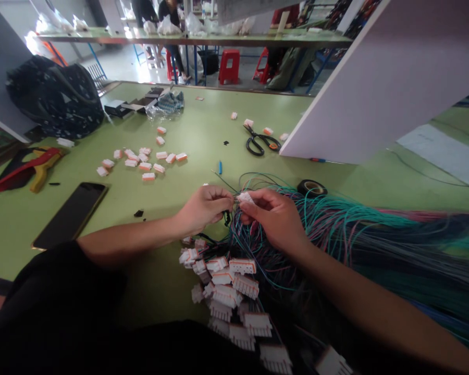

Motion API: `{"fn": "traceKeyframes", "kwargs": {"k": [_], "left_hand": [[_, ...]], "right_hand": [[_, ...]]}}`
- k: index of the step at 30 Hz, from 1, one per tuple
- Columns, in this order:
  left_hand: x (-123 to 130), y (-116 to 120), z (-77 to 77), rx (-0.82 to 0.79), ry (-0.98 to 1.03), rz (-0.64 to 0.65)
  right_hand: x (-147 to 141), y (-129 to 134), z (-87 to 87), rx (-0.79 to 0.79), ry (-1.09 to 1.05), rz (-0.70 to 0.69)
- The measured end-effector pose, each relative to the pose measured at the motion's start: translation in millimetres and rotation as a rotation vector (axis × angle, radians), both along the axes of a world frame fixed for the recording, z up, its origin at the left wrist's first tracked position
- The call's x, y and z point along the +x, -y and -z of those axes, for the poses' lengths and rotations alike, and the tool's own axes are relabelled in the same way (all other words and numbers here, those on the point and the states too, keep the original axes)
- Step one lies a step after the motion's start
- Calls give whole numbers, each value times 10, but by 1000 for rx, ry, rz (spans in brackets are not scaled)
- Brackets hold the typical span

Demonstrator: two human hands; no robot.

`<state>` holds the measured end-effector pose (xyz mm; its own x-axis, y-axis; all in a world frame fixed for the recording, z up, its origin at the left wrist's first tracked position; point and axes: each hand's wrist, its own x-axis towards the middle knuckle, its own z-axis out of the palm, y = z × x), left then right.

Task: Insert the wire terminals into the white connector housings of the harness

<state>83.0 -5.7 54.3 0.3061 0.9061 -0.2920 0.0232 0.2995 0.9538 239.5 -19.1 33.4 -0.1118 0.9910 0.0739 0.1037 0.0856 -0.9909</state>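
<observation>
My right hand (275, 213) pinches a small white connector (245, 198) between thumb and fingers. Just left of it, my left hand (207, 208) is closed, its fingertips on what looks like a thin wire end at the connector's side. A large bundle of teal, pink and dark wires (336, 213) runs from beneath my right hand to the right edge. Below my hands hangs a cluster of white connectors with orange strips (226, 296), joined to wires. Several loose white and orange connectors (144, 166) lie on the green table (195, 120) at the left.
Black scissors (255, 146) and a roll of black tape (311, 188) lie beyond the wires. A phone (70, 215), a red and yellow tool (41, 167) and a dark bag (57, 96) are at the left. A white panel (359, 88) slants across the right; people are behind.
</observation>
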Motion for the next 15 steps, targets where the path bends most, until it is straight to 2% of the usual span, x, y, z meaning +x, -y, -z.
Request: {"fn": "traceKeyframes", "kwargs": {"k": [7, 10, 15], "left_hand": [[-16, -2, 112, 301, -126, 26], [-34, -34, 117, 314, -190, 72], [-82, -66, 63, 236, -225, 153]], "right_hand": [[-78, 41, 54, -116, -129, 36], [-80, 8, 46, -200, -224, 44], [-84, -28, 1, -286, -327, 40]]}}
